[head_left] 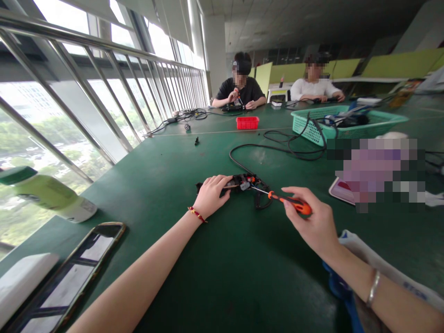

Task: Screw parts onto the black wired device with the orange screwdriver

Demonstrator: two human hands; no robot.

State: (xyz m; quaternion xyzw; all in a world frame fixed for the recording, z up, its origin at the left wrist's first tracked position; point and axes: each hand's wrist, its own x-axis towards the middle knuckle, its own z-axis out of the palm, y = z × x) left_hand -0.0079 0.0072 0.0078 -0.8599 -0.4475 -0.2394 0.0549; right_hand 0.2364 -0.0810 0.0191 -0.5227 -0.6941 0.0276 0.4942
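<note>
My left hand is wrapped over a black corded device lying on the green table, its fingers closed around the near end. The far end of the device is opened up, with small grey and red parts showing inside. In my right hand is a screwdriver with an orange and black handle, pinched between thumb and fingers. Its thin shaft points left, and the tip reaches the exposed parts; whether it sits on a screw is too small to tell. A black cable runs from the device toward the back right.
A teal basket with tools and cables stands at the back right, a red tray farther back. A bottle and a phone lie at left by the railing. Two people sit across the table.
</note>
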